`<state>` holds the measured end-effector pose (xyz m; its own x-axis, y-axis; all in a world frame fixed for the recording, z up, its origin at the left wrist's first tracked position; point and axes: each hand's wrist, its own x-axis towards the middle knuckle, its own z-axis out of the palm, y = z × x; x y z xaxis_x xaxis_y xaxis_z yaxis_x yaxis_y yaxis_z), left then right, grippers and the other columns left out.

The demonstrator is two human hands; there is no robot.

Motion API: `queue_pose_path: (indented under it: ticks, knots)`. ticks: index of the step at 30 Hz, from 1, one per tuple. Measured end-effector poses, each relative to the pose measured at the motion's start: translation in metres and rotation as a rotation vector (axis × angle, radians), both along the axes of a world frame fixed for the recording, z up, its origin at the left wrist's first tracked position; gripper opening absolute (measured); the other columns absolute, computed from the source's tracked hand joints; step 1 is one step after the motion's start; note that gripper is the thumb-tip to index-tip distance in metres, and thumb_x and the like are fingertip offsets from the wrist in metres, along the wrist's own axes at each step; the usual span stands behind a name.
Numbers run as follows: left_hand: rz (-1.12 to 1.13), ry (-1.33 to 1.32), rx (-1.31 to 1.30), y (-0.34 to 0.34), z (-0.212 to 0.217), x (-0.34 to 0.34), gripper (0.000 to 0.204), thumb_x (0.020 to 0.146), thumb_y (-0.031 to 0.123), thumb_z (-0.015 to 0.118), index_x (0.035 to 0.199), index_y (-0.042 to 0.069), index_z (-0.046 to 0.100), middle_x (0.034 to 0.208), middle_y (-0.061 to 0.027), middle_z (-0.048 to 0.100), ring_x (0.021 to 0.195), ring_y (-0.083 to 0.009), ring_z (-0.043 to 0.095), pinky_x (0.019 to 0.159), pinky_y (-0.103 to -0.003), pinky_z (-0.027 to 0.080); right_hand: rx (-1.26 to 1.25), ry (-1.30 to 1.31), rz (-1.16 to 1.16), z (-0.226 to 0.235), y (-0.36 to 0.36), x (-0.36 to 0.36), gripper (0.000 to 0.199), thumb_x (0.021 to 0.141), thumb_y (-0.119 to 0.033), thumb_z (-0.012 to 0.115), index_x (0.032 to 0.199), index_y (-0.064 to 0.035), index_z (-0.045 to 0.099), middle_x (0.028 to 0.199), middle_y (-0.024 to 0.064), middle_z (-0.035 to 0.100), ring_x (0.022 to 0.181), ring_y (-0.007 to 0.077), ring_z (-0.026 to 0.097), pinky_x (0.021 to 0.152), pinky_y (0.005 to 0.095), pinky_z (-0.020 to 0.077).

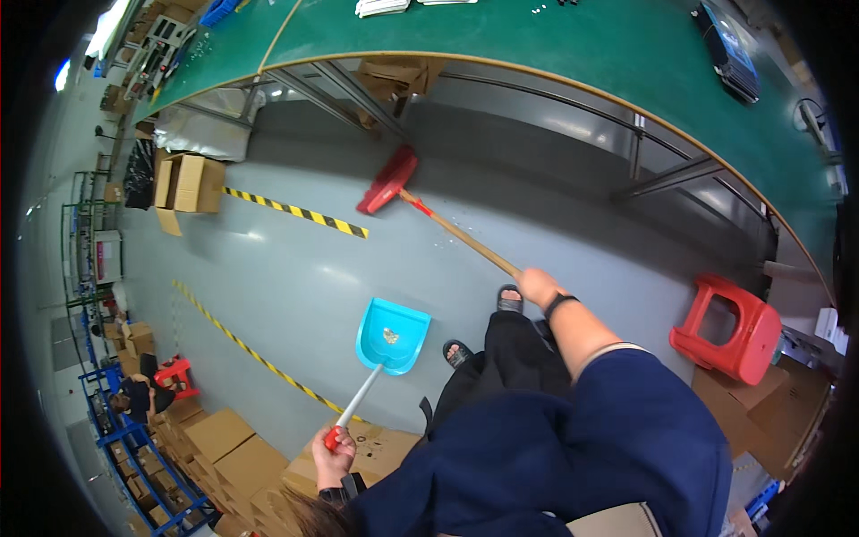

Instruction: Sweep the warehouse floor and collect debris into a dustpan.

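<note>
Dark blue sleeves of the person fill the lower frame, closest to the lens, above the grey concrete floor point(295, 268). Taking the long green tabletop point(555, 45) on its metal frame as the landmark, the floor runs out from under it, crossed by yellow-and-black striped tape point(295, 212). Below the tabletop's right end stands a red plastic stool point(729, 331), with brown cardboard boxes point(224, 447) stacked well away from the tabletop at lower left. A red-headed broom with a wooden handle point(389, 182) has its head on the floor just before the tabletop's near edge; the right hand point(540, 286) is clenched round the handle's upper end. Further from the tabletop, a light blue plastic dustpan with a white handle point(392, 336) rests on the floor with a little debris in it, and the left hand point(334, 458) has its grip closed on the red handle end.
</note>
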<state>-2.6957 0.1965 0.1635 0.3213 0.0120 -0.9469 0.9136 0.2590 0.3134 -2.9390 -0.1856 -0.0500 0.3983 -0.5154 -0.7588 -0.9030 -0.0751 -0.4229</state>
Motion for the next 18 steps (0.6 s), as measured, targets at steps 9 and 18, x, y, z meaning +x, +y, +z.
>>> queue_pose_path:
  ticks: [9, 18]
  knots:
    - [-0.226, 0.074, -0.048, -0.016, -0.066, 0.028, 0.012, 0.074, 0.014, 0.039, 0.070, 0.002, 0.038, 0.058, -0.0037, 0.043, 0.047, -0.0115, 0.039, 0.044, -0.023, 0.033, -0.218, 0.407, -0.027, 0.150, 0.107, -0.189, 0.038, 0.080, -0.034, 0.039, 0.077, 0.0004, 0.056, 0.075, 0.0210, 0.056, 0.073, 0.0356, 0.053, 0.068, 0.0427, 0.0415]
    - [-0.421, 0.047, -0.034, 0.002, -0.066, 0.056, 0.012, 0.074, 0.015, 0.040, 0.070, 0.004, 0.041, 0.057, -0.0014, 0.043, 0.046, -0.0110, 0.039, 0.044, -0.024, 0.031, -0.285, 0.250, -0.532, 0.150, 0.143, -0.197, 0.044, 0.075, -0.036, 0.047, 0.067, 0.0066, 0.053, 0.071, 0.0255, 0.053, 0.072, 0.0377, 0.051, 0.063, 0.0433, 0.0393]
